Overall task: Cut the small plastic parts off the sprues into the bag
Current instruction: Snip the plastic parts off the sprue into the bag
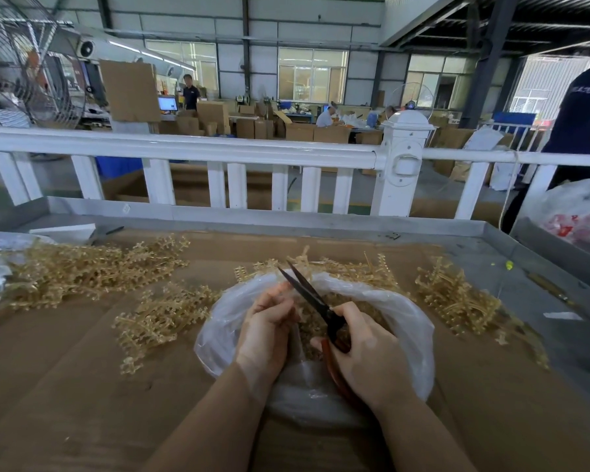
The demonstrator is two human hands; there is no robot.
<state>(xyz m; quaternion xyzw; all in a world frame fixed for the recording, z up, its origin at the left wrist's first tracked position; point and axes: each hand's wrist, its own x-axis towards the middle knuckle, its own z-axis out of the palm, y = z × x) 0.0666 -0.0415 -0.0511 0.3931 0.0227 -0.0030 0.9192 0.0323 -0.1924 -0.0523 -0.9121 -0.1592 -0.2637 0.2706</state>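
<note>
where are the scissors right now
In the head view, the scissors sit centre frame over the open plastic bag, held by the right hand; their open blades point up and left, beside the left hand.

Factory packing hall, stacked cardboard boxes, industrial fan, white railing, steel beams

Tan sprues heaped beside open clear bag.
</note>
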